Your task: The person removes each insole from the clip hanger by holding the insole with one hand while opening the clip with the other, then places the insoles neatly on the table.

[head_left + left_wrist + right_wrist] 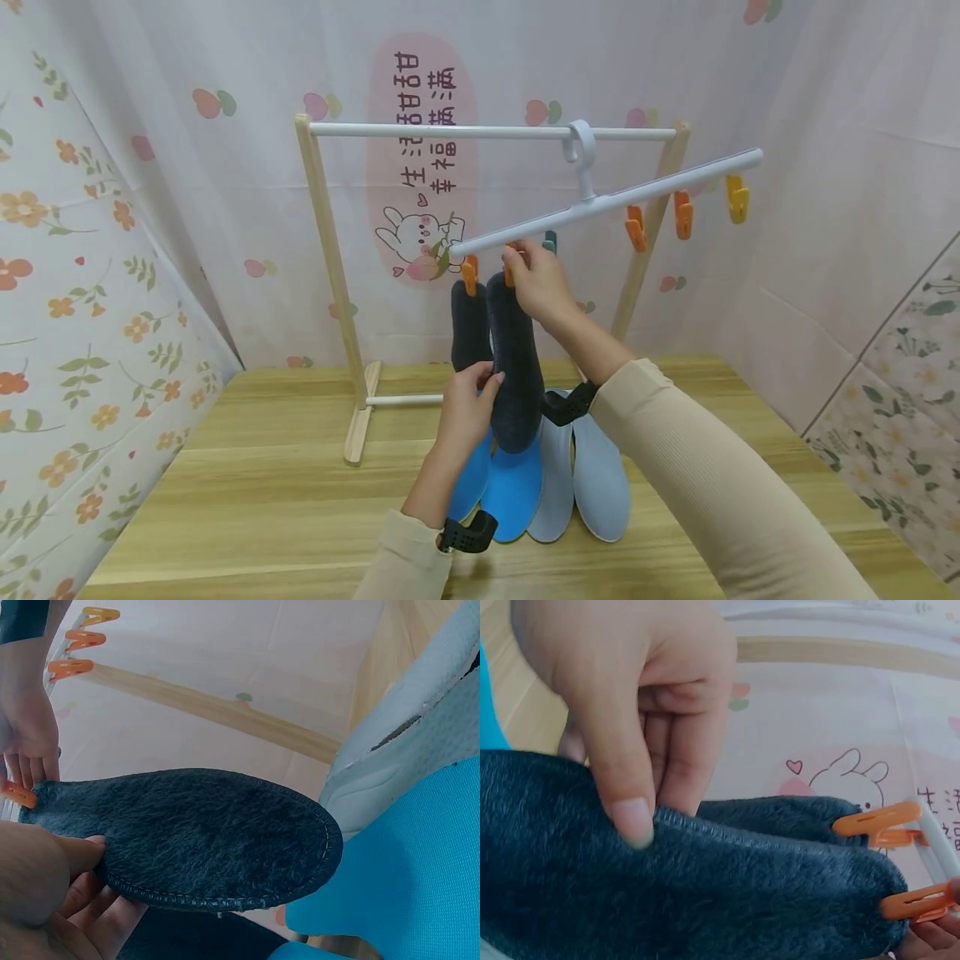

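A dark fuzzy insole (517,367) hangs toe-down below the low left end of a white hanger (600,202). My left hand (468,404) pinches its side edge between thumb and fingers, as the left wrist view shows. At the insole's top, my right hand (542,283) pinches an orange clip (919,902), whose jaws are at the insole's edge. Beside it, a second dark insole (469,325) hangs from another orange clip (469,275), partly covered by the first insole and the left hand.
The hanger tilts from a hook on a white rod (450,131) of a wooden-legged rack (326,250). Free clips (683,215) hang along its right side. Blue insoles (513,492) and grey insoles (602,479) lie on the wooden table (262,500).
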A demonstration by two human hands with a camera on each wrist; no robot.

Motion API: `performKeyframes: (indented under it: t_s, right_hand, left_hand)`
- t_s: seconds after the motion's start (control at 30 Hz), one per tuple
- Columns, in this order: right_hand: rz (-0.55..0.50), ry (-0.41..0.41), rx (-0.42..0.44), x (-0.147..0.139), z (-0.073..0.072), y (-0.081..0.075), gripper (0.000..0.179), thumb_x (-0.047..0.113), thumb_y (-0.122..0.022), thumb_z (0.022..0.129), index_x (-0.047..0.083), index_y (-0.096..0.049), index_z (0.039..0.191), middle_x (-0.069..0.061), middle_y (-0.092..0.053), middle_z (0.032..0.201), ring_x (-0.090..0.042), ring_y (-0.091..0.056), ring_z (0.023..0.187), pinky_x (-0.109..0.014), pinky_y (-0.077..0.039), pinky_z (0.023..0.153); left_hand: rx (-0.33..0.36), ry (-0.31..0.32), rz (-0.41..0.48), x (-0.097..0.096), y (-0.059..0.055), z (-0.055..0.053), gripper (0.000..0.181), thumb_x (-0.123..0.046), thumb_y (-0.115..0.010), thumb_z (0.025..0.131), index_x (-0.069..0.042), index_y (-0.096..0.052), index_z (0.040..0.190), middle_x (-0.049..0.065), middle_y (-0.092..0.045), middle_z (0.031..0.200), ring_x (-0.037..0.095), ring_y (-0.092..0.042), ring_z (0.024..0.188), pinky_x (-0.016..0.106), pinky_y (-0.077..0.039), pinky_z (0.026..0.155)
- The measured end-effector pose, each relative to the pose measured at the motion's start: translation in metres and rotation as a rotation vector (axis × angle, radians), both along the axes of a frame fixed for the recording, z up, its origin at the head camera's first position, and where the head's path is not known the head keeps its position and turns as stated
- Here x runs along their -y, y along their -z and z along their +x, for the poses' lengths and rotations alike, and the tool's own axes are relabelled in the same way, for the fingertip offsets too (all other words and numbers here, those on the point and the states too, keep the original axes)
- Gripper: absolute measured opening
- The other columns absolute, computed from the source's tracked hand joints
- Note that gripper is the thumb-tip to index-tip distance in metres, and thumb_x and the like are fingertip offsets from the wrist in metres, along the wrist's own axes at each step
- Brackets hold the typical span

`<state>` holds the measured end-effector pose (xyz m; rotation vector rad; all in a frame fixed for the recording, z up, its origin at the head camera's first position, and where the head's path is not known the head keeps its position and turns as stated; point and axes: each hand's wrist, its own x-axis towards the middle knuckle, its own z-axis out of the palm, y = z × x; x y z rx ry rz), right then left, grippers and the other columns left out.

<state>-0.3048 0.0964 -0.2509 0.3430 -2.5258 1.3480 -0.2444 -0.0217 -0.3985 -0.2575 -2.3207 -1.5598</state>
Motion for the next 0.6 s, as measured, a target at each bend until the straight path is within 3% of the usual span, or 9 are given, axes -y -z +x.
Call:
performKeyframes:
  t_s: [0.07, 0.3, 0.6]
  right_hand:
    - [-0.016, 0.019, -0.001, 0.0001, -0.0016, 0.0013, 0.044, 0.034, -0.043, 0.11, 0.01, -0.052, 0.146, -0.011, -0.063, 0.141, -0.028, -0.055, 0.136, -0.05, -0.044, 0.115]
    - [-0.1, 0.059, -0.004, 0.0, -0.0065, 0.0041, 0.04, 0.032, -0.049, 0.108, 0.009, -0.063, 0.137, -0.011, -0.07, 0.128, -0.026, -0.061, 0.123, -0.047, -0.049, 0.111]
    - [-0.217, 0.07, 0.018, 0.0002, -0.0107, 0.0069, 0.038, 0.034, -0.054, 0.105, 0.012, -0.066, 0.135, -0.009, -0.072, 0.123, -0.023, -0.064, 0.117, -0.043, -0.051, 0.109]
  left_hand:
    - [-0.002, -0.003, -0.011, -0.0004, 0.0006, -0.0006, 0.021, -0.014, -0.064, 0.1, 0.0, -0.073, 0.114, 0.013, -0.074, 0.099, 0.02, -0.064, 0.086, 0.033, -0.059, 0.075]
    - [0.003, -0.008, -0.023, 0.0006, 0.001, -0.0014, 0.021, -0.014, -0.065, 0.1, 0.0, -0.073, 0.113, 0.012, -0.074, 0.098, 0.02, -0.063, 0.085, 0.033, -0.058, 0.075]
    - [-0.002, -0.004, -0.02, 0.0007, 0.0001, -0.0006, 0.02, -0.014, -0.064, 0.1, -0.002, -0.074, 0.112, 0.012, -0.074, 0.098, 0.019, -0.063, 0.084, 0.032, -0.058, 0.075]
